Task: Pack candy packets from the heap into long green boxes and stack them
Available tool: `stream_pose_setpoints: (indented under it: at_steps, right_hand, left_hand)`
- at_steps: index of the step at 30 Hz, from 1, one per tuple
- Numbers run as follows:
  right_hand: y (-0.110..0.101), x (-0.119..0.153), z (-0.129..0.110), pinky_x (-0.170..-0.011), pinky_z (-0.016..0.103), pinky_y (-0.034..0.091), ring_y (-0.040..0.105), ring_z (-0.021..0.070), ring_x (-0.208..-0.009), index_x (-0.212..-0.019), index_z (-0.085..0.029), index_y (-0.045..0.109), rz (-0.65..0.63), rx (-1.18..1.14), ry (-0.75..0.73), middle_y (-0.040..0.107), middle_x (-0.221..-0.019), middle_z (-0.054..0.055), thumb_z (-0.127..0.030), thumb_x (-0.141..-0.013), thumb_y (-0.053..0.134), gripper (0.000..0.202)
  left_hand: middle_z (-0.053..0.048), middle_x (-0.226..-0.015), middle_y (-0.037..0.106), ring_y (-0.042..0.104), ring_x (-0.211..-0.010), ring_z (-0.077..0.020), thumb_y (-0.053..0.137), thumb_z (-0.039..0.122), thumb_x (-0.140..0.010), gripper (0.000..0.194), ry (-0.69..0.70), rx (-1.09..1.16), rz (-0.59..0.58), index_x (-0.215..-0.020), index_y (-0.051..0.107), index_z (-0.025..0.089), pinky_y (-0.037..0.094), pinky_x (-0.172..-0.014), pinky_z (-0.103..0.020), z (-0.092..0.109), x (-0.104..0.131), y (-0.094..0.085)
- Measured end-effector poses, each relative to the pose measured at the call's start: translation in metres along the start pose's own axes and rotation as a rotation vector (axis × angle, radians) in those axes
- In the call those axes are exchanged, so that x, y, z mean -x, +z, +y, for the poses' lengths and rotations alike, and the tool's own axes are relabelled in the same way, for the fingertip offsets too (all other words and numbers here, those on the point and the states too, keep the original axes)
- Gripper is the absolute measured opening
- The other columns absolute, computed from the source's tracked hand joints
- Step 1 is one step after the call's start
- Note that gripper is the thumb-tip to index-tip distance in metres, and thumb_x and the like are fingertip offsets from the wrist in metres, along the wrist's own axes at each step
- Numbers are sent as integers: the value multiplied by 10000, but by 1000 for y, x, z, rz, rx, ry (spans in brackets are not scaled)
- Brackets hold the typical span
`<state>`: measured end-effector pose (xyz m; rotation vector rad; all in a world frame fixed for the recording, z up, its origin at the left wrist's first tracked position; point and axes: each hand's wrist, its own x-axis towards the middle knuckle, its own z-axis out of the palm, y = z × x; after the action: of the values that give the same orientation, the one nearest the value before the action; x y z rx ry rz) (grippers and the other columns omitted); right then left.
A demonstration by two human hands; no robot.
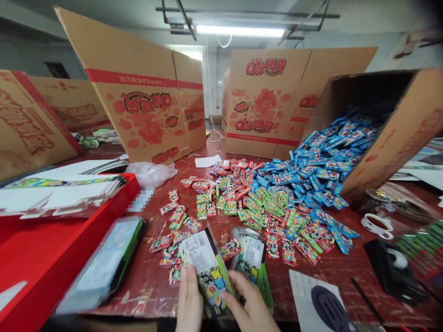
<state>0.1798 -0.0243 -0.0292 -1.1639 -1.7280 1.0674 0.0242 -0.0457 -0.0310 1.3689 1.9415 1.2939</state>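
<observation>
Low at the front edge of the table, a flat printed packet (204, 253) in black, green and white tilts up between both hands. My left hand (189, 297) is closed along its left edge. On the right side, my right hand (249, 302) grips it with the thumb across the front. Similar printed packets (254, 251) in clear plastic lie just beyond my right hand, partly covered by it. Small red candy sachets (169, 244) are scattered past my left hand. Green sachets (266, 203) and a heap of blue sachets (311, 166) spread farther back.
At right, a tipped cardboard box (391, 143) spills blue sachets. Large printed cartons (145, 101) stand behind. A red tray (86, 235) with white card sheets is at left, beside a clear plastic pack (104, 258). A tape dispenser (394, 272) and a white cup (377, 225) sit right.
</observation>
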Motion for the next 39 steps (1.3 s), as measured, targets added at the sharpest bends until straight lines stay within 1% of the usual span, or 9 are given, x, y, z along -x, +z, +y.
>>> stream_pose_setpoints:
  at_steps: [4, 6, 8, 11, 16, 22, 25, 30, 39]
  right_hand:
    - [-14, 15, -4, -678, 234, 488, 655, 196, -758, -915, -214, 623, -223, 301, -2, 695, -855, 50, -248, -822, 518, 143]
    - [-18, 13, -15, -643, 230, 475, 659, 198, -723, -892, -227, 640, -343, 377, -33, 703, -837, 36, -187, -765, 564, 153]
    - [-23, 3, -28, -654, 237, 468, 656, 199, -731, -873, -235, 659, -409, 311, -48, 709, -829, 26, -183, -745, 596, 152]
    - [-32, -23, -38, -639, 240, 464, 636, 170, -684, -809, -200, 659, -394, -45, 81, 692, -731, 23, -327, -796, 599, 141]
    - [-22, -58, -22, -425, 183, 379, 467, 82, -390, -618, -168, 550, -375, -716, 485, 512, -460, -54, -546, -744, 624, 406]
    - [12, -57, -18, -591, 265, 474, 616, 170, -604, -713, -145, 608, -291, -1058, 756, 629, -602, 21, -536, -687, 695, 401]
    - [18, -49, -14, -674, 268, 470, 618, 163, -682, -789, -166, 622, -157, -975, 610, 656, -702, 10, -497, -687, 723, 361]
    - [16, -47, 13, -456, 215, 368, 492, 100, -461, -839, -183, 588, -321, -555, 429, 581, -597, -27, -609, -735, 608, 438]
    - [41, -120, 25, -603, 266, 437, 565, 160, -660, -799, -173, 605, -199, -71, 63, 611, -719, 26, -320, -761, 609, 152]
  left_hand:
    - [-204, -1450, 268, 308, -1315, -349, 491, 447, -875, 761, 304, -286, 262, -1443, 59, 183, 250, -1070, -556, 0, 1, -29]
    - [-165, -1375, 418, 402, -1255, -357, 627, 467, -790, 805, 618, -443, 96, -1425, 185, 243, 191, -1085, -574, 0, 0, -44]
    - [-64, -1108, 647, 612, -1027, -267, 614, 452, -809, 528, 780, -464, -287, -1281, 437, 293, 368, -1030, -438, 2, -3, -55]
    - [10, -894, 702, 675, -781, -162, 485, 387, -905, 201, 561, -372, -615, -1051, 576, 283, 509, -733, -219, 10, -14, -65]
    - [-20, -873, 685, 643, -795, -182, 355, 381, -949, 280, 271, -205, -621, -970, 596, 240, 466, -701, -240, 22, -33, -53]
    - [-11, -788, 609, 587, -732, -181, 265, 408, -961, 327, 200, -172, -550, -905, 527, 220, 405, -654, -258, 16, -35, -30]
    - [-11, -767, 609, 589, -720, -190, 225, 402, -966, 347, 189, -269, -537, -860, 504, 225, 382, -640, -268, 9, -37, -34]
    - [-12, -617, 580, 586, -610, -205, 175, 448, -955, 444, 155, -479, -463, -693, 456, 225, 351, -572, -286, -19, -43, -67]
    - [-51, -912, 726, 685, -850, -212, 230, 671, -856, 615, 39, -451, -138, -866, 670, 242, 534, -644, -207, -95, -35, -147]
